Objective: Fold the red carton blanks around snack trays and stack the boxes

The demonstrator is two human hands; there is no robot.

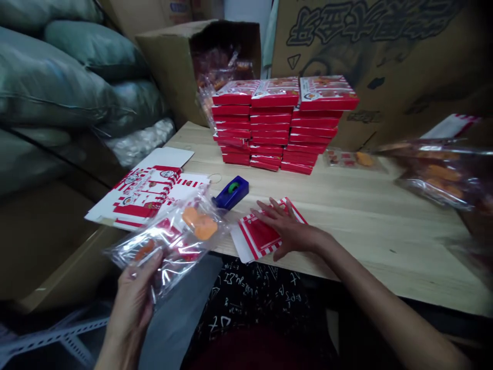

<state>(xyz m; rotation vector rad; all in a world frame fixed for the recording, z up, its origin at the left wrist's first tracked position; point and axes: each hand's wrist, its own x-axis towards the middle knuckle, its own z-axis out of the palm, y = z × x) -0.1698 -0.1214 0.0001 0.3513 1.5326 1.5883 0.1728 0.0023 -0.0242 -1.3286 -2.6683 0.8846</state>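
Note:
My left hand (pixel 131 298) is raised off the table's front edge and grips a clear plastic bag (pixel 169 241) holding orange pieces and red-printed packaging. My right hand (pixel 288 228) lies flat with fingers spread on a red-and-white striped card (pixel 258 239), holding nothing. To the left, a flat red-and-white printed box blank (pixel 142 194) lies on the wooden table (pixel 365 226), partly hidden behind the bag. A blue tape dispenser (pixel 231 192) stands just beyond my right fingers.
Several stacks of red printed boxes (pixel 269 128) stand at the table's back. A small bag (pixel 354 159) lies to their right, and blurred bags (pixel 439 174) sit at the right. An open carton of bags (pixel 173 67) stands behind, with large grey-green sacks (pixel 65 87) at the left.

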